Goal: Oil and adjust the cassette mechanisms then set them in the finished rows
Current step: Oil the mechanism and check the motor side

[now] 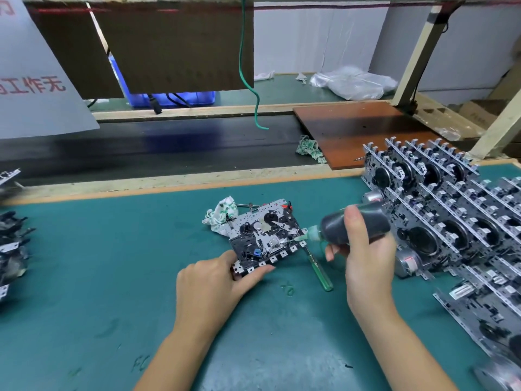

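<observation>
Of the hands, the left [217, 280] grips the cassette mechanism [267, 235]; the right [363, 249] clasps the oil bottle [352, 228].

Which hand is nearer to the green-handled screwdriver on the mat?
Right. The right hand, gripping the oil bottle, hovers beside the screwdriver; the left hand holds the cassette mechanism, farther left.

Head view, close, angled down at bench [98, 277]

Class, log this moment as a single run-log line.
step: oiling | left hand: steadies cassette mechanism on mat | right hand: grips oil bottle, nozzle at mechanism | screwdriver: lying idle
</observation>
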{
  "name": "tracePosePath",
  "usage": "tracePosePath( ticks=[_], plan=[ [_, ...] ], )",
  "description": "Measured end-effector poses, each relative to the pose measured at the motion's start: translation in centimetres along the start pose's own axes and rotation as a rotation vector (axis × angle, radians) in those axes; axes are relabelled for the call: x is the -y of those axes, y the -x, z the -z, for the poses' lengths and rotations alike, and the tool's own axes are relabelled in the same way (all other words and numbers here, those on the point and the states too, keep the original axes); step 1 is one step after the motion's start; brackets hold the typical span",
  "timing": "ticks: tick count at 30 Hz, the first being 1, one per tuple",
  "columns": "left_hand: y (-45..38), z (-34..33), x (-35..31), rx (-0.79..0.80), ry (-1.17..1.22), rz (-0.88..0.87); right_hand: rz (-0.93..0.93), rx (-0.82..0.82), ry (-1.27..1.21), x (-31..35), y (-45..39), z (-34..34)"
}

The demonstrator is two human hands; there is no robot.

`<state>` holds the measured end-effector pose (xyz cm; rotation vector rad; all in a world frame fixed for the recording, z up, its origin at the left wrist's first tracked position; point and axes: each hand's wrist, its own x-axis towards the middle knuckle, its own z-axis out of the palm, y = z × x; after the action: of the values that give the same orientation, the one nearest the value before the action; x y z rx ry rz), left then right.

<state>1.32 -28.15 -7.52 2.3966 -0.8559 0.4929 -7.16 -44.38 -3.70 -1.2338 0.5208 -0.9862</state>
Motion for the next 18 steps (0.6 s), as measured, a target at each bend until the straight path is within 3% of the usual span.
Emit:
tracePosePath(
  ticks=[18],
  plan=[
    [0.0,-0.2,0.3,0.013,-0.02,-0.001,0.094,0.07,0.097,-1.2,0.2,0.0]
  ],
)
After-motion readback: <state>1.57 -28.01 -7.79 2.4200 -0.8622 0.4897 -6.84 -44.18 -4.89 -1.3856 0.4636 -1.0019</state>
